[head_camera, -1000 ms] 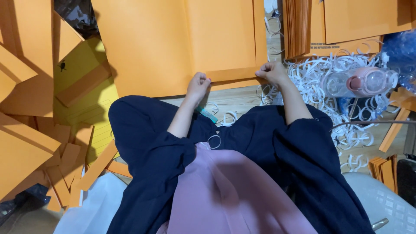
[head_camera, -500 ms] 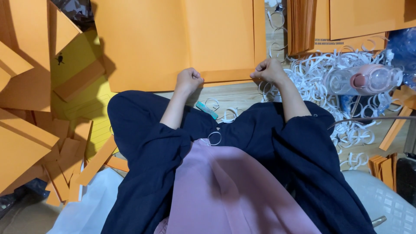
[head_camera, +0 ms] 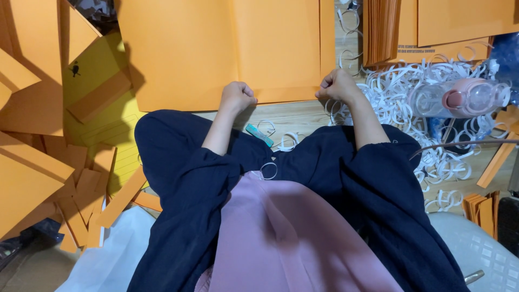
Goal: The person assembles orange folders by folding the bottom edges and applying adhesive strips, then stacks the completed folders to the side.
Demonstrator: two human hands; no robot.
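Large orange paper sheet (head_camera: pixel 216 48) lies flat on the wooden floor (head_camera: pixel 292 116), filling the upper middle of the head view; use it as landmark. Left hand (head_camera: pixel 236 97) sits at the sheet's near edge, left of centre, grip clenched into a fist, knuckles on or just over the edge; can't tell if it pinches the paper. Right hand (head_camera: pixel 336 86) at the sheet's near right corner, also clenched tight, touching the edge; whether anything is inside the fist can't be told.

Just below the sheet, between the two forearms, a small teal tool (head_camera: pixel 259 135) lies on the floor with a few white paper loops (head_camera: pixel 289 141) beside it. Right of the sheet, a big heap of white curled strips (head_camera: pixel 411 81) with a clear bottle with pink cap (head_camera: pixel 459 98) lying on it. Above-right of the sheet, a stack of orange envelopes (head_camera: pixel 381 30) on edge. Left of the sheet, loose orange offcuts (head_camera: pixel 32 162) and a yellow lined sheet (head_camera: pixel 102 108). Near side of the sheet: dark blue sleeves (head_camera: pixel 184 178) and pink cloth (head_camera: pixel 281 238).
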